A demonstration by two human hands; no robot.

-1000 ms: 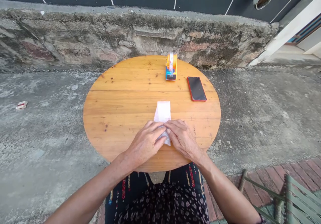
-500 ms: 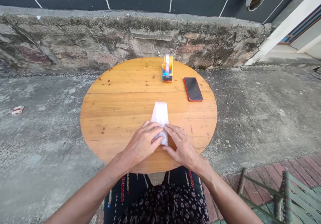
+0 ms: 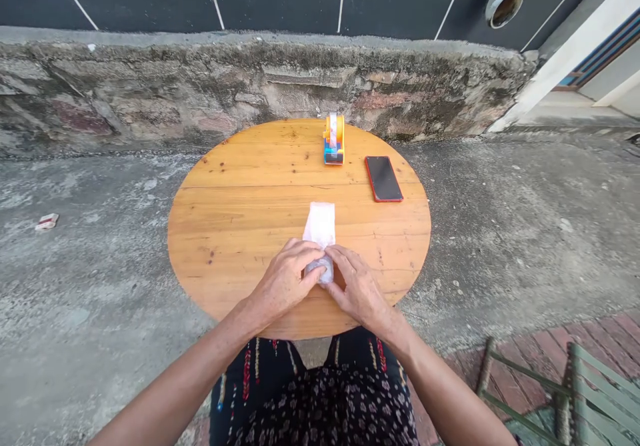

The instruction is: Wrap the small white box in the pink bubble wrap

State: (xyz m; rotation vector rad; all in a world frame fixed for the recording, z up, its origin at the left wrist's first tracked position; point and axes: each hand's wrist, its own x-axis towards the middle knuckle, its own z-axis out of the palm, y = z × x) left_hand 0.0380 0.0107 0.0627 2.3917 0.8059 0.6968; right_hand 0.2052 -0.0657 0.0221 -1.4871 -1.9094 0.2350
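Observation:
A narrow strip of white tissue-like paper (image 3: 321, 223) lies on a round wooden table (image 3: 235, 213), running away from me. Its near end is rolled into a small wad. My left hand (image 3: 287, 285) and my right hand (image 3: 359, 289) meet at that rolled end, fingers curled and pinching it from both sides. The rest of the strip lies flat beyond my fingertips.
An orange and blue tape dispenser (image 3: 333, 139) stands at the table's far edge. A red-cased phone (image 3: 383, 178) lies face up to its right. A rough stone kerb (image 3: 250, 86) runs behind the table. A green metal chair (image 3: 560, 393) stands at lower right on red brick paving.
The near end of the paper has been rolled up further, so the flat strip looks shorter. Both hands have stayed at that end, and my view has shifted slightly.

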